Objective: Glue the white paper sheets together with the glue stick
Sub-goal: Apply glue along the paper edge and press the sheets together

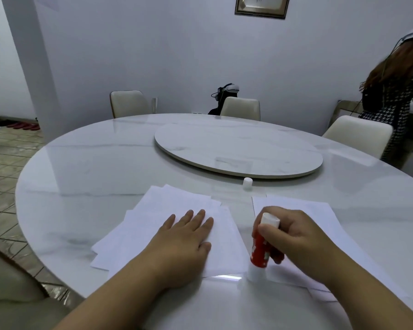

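White marble makes up the big round table (81, 163), with a turning disc (238, 151) in the middle of the frame. Near the bottom, the left hand (184, 236) lies flat and spread on a messy pile of sheets (157, 210) at lower left of centre. The right hand (295, 236) is wrapped around the red glue stick (260, 251) at lower right of centre, over more sheets (319, 215). The stick stands nearly upright, leaning a little. Its long way runs up and down, with one white end touching the paper and the other poking out above the thumb. A small white cap (247, 182) stands further up, by the disc.

The pile could slide if the flat hand lifts. Pushing too hard could wrinkle or tear the paper. Glue could also get on the table.
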Motion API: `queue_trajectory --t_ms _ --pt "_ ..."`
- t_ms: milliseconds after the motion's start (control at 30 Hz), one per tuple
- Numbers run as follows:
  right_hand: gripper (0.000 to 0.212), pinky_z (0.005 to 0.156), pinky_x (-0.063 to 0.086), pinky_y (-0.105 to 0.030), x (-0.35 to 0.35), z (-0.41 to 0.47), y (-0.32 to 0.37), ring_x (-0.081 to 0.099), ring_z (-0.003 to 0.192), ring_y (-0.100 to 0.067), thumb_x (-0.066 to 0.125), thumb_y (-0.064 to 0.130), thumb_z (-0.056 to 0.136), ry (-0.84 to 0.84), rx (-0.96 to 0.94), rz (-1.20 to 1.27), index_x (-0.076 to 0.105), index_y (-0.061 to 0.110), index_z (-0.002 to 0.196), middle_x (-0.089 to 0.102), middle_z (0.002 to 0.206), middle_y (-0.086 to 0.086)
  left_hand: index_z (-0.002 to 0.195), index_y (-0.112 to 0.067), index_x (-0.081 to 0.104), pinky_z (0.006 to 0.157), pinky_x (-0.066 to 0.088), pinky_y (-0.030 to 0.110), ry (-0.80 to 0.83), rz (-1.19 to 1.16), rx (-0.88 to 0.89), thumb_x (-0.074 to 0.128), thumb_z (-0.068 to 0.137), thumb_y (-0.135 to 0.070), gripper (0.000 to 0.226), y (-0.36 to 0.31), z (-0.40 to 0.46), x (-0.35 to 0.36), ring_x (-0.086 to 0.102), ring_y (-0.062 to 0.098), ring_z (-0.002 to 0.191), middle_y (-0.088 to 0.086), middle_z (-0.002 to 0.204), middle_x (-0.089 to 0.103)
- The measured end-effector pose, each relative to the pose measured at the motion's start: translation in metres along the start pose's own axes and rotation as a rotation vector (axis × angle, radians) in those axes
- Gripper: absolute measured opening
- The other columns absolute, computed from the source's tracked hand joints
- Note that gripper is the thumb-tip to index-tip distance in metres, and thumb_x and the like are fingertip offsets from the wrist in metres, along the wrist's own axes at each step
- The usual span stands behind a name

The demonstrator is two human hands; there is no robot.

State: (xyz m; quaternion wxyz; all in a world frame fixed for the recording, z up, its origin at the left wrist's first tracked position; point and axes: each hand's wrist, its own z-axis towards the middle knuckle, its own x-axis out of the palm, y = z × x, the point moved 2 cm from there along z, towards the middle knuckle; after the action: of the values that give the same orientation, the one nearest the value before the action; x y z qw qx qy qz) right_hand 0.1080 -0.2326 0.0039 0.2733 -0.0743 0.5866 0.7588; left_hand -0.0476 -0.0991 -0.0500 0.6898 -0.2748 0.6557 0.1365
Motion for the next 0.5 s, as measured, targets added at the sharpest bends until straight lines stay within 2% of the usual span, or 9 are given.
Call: queue_trajectory --t_ms 67,167,233,300,333,400,500 --pt "0.010 0.049 0.049 -0.028 -0.010 0.010 0.001 0.061 0.053 -0.027 0.059 0.010 0.078 -0.169 -0.031 0.318 0.062 0.001 0.075 0.072 0.068 -0.018 0.148 -0.031 -0.002 0.114 -0.011 0.032 -0.004 -0.010 -0.001 0.017 0.097 -0.036 0.055 -0.001 -0.001 -0.001 -0.012 0.007 0.143 -0.011 0.158 -0.011" --pt "0.006 0.060 0.057 -0.023 -0.028 0.034 -0.006 0.071 0.062 -0.021 0.056 0.000 0.084 -0.469 0.020 0.830 0.056 0.003 0.079 0.072 0.069 -0.010 0.148 -0.032 -0.002 0.115 -0.011 0.032 -0.016 -0.025 -0.006 0.017 0.097 -0.036 0.055 -0.002 -0.003 0.000 -0.012 0.006 0.143 -0.011 0.157 -0.011" --pt "0.011 0.069 0.058 -0.026 -0.030 0.056 -0.014 0.073 0.072 -0.024 0.056 -0.005 0.085 -0.533 0.110 1.031 0.052 0.005 0.083 0.068 0.082 -0.013 0.148 -0.033 -0.001 0.115 -0.012 0.032 -0.027 -0.036 -0.014 0.018 0.097 -0.036 0.055 -0.002 -0.004 0.000 -0.013 0.005 0.143 -0.012 0.157 -0.011" --pt "0.005 0.075 0.054 -0.028 -0.024 0.078 -0.022 0.066 0.078 -0.020 0.059 0.001 0.087 -0.476 0.255 1.029 0.057 0.005 0.090 0.065 0.099 -0.012 0.148 -0.033 0.000 0.115 -0.012 0.032 -0.038 -0.049 -0.020 0.018 0.097 -0.036 0.055 -0.003 -0.004 0.000 -0.013 0.004 0.143 -0.013 0.157 -0.010" --pt "0.004 0.075 0.049 -0.026 -0.020 0.088 -0.026 0.059 0.078 -0.016 0.061 0.008 0.088 -0.426 0.319 0.969 0.062 0.007 0.092 0.066 0.100 -0.008 0.148 -0.034 0.000 0.115 -0.012 0.032 -0.042 -0.055 -0.021 0.019 0.096 -0.036 0.055 -0.003 -0.004 0.000 -0.013 0.004 0.142 -0.013 0.157 -0.010" --pt "0.011 0.071 0.042 -0.023 -0.010 0.104 -0.030 0.052 0.077 -0.013 0.063 0.016 0.087 -0.359 0.367 0.917 0.066 0.008 0.095 0.074 0.086 -0.001 0.147 -0.035 0.000 0.115 -0.013 0.032 -0.044 -0.061 -0.020 0.019 0.096 -0.037 0.055 -0.002 -0.004 -0.001 -0.013 0.003 0.142 -0.014 0.157 -0.010" --pt "0.029 0.068 0.051 -0.024 -0.002 0.122 -0.034 0.062 0.078 -0.014 0.070 0.014 0.074 -0.361 0.317 0.963 0.066 0.005 0.101 0.076 0.081 -0.002 0.147 -0.036 -0.001 0.115 -0.013 0.033 -0.045 -0.051 -0.017 0.018 0.096 -0.038 0.055 -0.002 -0.004 -0.001 -0.014 0.003 0.142 -0.014 0.157 -0.011"
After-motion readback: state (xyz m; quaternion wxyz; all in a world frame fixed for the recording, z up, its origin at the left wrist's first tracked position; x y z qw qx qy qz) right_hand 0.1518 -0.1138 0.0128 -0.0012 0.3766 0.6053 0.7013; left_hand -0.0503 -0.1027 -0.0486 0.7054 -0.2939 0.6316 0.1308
